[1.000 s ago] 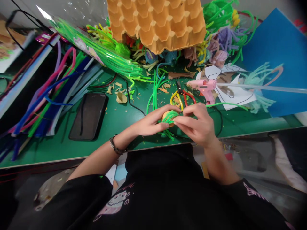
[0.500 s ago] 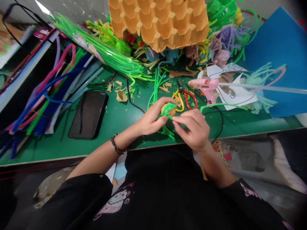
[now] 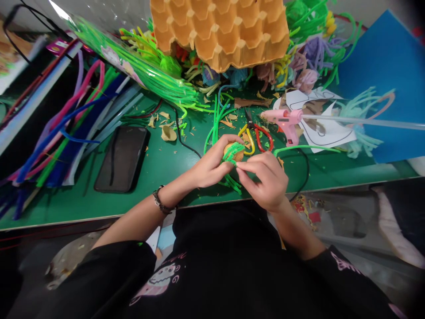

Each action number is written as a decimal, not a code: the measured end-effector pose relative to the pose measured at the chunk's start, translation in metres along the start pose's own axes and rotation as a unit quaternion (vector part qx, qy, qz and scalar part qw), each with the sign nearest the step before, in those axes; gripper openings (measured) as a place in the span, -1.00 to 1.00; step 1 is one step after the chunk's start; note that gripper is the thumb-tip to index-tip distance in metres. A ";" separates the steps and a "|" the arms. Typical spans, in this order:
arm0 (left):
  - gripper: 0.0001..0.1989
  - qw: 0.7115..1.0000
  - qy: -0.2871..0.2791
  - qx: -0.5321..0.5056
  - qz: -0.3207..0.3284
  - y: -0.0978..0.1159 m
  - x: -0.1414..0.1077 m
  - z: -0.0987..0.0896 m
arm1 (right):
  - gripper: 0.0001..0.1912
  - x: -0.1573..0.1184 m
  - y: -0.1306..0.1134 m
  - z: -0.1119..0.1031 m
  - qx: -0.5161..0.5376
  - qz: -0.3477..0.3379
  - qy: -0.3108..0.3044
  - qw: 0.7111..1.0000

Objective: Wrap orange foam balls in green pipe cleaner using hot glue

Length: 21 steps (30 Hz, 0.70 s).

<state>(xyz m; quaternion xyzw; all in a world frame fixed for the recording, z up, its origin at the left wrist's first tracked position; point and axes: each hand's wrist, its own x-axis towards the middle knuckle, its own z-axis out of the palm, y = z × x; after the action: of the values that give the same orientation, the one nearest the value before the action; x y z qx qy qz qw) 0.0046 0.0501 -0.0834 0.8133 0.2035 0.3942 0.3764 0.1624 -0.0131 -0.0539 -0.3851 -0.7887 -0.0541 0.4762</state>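
Note:
Wrapped around a small brown cardboard cup [image 3: 238,155], my left hand [image 3: 212,166] holds it just above the table's front edge. Fuzzy green pipe cleaner [image 3: 230,155] lies in rows across the cup. My right hand [image 3: 265,181] is closed in a pinch at the cup's lower edge, on the green pipe cleaner there; the fingertips cover the exact grip. Another green pipe cleaner length [image 3: 312,147] stretches rightward from behind my right hand. Loose green pipe cleaners [image 3: 216,119] lie under and beyond my left hand. Scissors [image 3: 254,130] with yellow and red handles rest just past the cup.
A pink glue gun [image 3: 287,122] lies on paper at the right, near a blue sheet [image 3: 385,88]. An egg tray [image 3: 222,31] sits on coloured bundles at the back. On the left are a phone [image 3: 122,159] and several pipe cleaners [image 3: 79,104]. Cardboard scraps litter the green table [image 3: 166,177].
My right hand has shifted slightly left, closer to the cup, and the green length behind it has moved left too. The left hand keeps its hold with the cup turned a little.

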 end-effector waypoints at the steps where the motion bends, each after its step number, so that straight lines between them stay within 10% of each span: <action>1: -0.61 1.000 0.002 -0.003 -0.006 0.000 0.000 0.000 | -0.89 0.000 -0.002 0.000 0.002 0.007 0.001 1.000; 21: -0.61 0.975 0.062 -0.184 -0.111 -0.006 -0.001 -0.003 | -0.79 -0.007 -0.011 0.006 0.075 0.092 -0.031 0.992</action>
<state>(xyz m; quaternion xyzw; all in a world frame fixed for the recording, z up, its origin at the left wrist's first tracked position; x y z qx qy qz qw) 0.0016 0.0553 -0.0875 0.6768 0.2392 0.4303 0.5473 0.1527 -0.0219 -0.0595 -0.4209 -0.7661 0.0618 0.4818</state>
